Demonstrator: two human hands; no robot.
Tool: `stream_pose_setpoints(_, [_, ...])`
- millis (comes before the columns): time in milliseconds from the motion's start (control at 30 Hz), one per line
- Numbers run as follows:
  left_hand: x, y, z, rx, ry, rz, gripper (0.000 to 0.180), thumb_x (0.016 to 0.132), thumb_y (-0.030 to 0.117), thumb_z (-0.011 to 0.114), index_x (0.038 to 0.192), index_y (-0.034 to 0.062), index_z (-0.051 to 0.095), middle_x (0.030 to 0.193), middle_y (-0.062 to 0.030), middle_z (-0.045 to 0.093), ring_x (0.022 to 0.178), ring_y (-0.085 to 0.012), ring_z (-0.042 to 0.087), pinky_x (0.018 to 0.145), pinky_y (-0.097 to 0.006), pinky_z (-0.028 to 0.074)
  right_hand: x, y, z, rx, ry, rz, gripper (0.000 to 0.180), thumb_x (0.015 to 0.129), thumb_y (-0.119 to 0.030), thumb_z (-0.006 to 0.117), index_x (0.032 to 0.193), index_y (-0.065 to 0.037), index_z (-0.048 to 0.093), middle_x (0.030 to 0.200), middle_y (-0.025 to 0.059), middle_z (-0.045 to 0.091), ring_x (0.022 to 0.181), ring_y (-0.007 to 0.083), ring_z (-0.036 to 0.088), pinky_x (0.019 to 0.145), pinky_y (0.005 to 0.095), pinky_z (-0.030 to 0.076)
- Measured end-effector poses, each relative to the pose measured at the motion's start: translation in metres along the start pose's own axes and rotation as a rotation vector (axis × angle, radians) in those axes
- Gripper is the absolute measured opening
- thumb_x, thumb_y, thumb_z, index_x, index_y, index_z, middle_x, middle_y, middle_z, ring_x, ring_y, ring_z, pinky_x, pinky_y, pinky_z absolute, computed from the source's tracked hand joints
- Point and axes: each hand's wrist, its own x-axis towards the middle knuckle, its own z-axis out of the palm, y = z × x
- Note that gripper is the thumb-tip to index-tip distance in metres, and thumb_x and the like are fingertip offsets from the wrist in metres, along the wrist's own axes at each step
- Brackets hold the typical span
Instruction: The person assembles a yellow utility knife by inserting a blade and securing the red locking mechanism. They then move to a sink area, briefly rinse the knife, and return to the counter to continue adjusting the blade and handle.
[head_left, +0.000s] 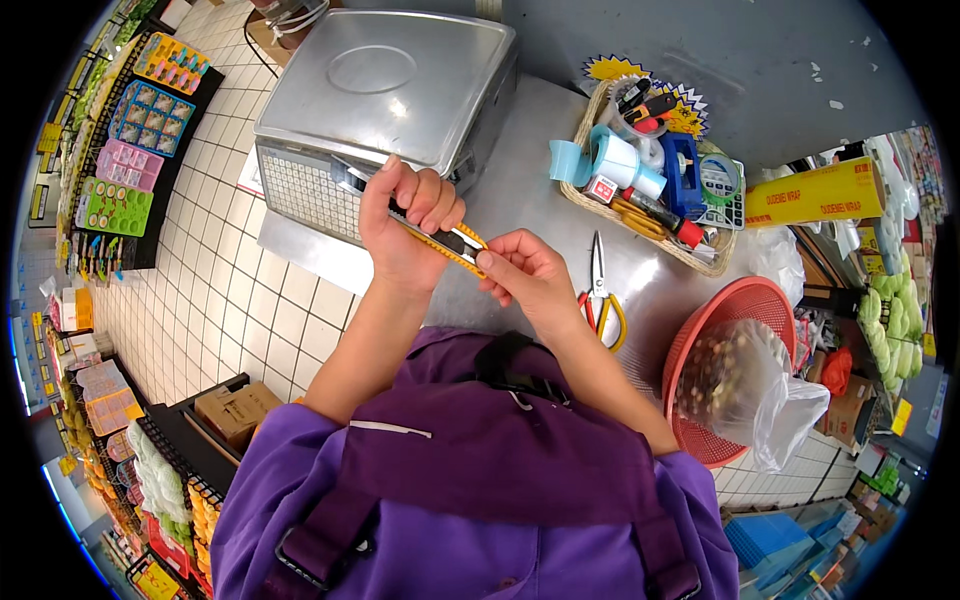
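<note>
A slim yellow and black tool, by its look a utility knife, lies slantwise between my two hands over the metal counter. My left hand is closed around its upper part, so that much of it is hidden. At its lower end my right hand pinches it between thumb and fingers. I cannot make out a blade clearly. Just right of my right hand, scissors with red and yellow handles lie on the counter, points away from me. Beyond my left hand stands a weighing scale with a flat metal top and a keypad.
A wicker basket at right holds tape rolls, a marker, a calculator and other small things. Nearer is a red plastic basket with a clear bag of small round brownish pieces. A yellow box sits behind. Shelves of produce line the left.
</note>
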Motion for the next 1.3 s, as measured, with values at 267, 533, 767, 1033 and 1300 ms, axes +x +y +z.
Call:
stream_pose_setpoints(267, [-0.001,0.002,0.005,0.026,0.041,0.037,0.034,0.088,0.028,0.043,0.059,0.0148,0.032,0.05,0.0023,0.031,0.045,-0.0091,0.028,0.047,-0.025,0.028,-0.009,0.001,0.018,0.018,0.171,-0.076,0.017,0.086,-0.018,0.059,0.091,-0.002,0.055,0.068,0.0043,0.059,0.054,0.0052,0.051,0.047,0.0182,0.041])
stream_pose_setpoints(533, [-0.003,-0.002,-0.008,-0.271,0.093,-0.065,0.035,0.088,0.028,0.045,0.057,0.0144,0.036,0.05,0.0029,0.033,0.045,-0.0086,0.032,0.048,-0.024,0.029,-0.012,-0.003,0.013,0.073,0.052,-0.012,0.022,0.087,-0.022,0.057,0.097,-0.003,0.051,0.071,0.0083,0.06,0.057,0.0086,0.053,0.052,0.0207,0.044])
stream_pose_setpoints(767, [-0.001,0.0,-0.005,-0.51,0.043,-0.157,0.038,0.089,0.029,0.045,0.056,0.0133,0.037,0.05,0.0027,0.034,0.045,-0.0091,0.033,0.048,-0.024,0.03,-0.013,-0.001,0.011,0.353,-0.194,-0.047,0.024,0.088,-0.022,0.055,0.102,-0.005,0.045,0.085,0.014,0.061,0.068,0.0127,0.057,0.063,0.0253,0.048])
stream_pose_setpoints(1033, [-0.005,-0.001,0.001,-0.581,-0.026,-0.174,0.04,0.09,0.03,0.044,0.055,0.0129,0.037,0.05,0.003,0.034,0.045,-0.0089,0.031,0.047,-0.024,0.03,-0.016,0.003,0.022,0.488,-0.251,-0.083,0.024,0.087,-0.024,0.057,0.094,-0.007,0.042,0.081,0.0147,0.059,0.065,0.0155,0.056,0.059,0.0265,0.047])
stream_pose_setpoints(1300, [-0.004,-0.006,0.003,-0.817,-0.102,-0.239,0.041,0.091,0.032,0.044,0.055,0.0125,0.037,0.05,0.0033,0.033,0.043,-0.0081,0.032,0.045,-0.023,0.032,-0.019,-0.009,0.032,0.483,-0.258,-0.132,0.034,0.082,-0.012,0.062,0.106,-0.007,0.039,0.08,0.0139,0.059,0.066,0.0162,0.057,0.06,0.0249,0.048])
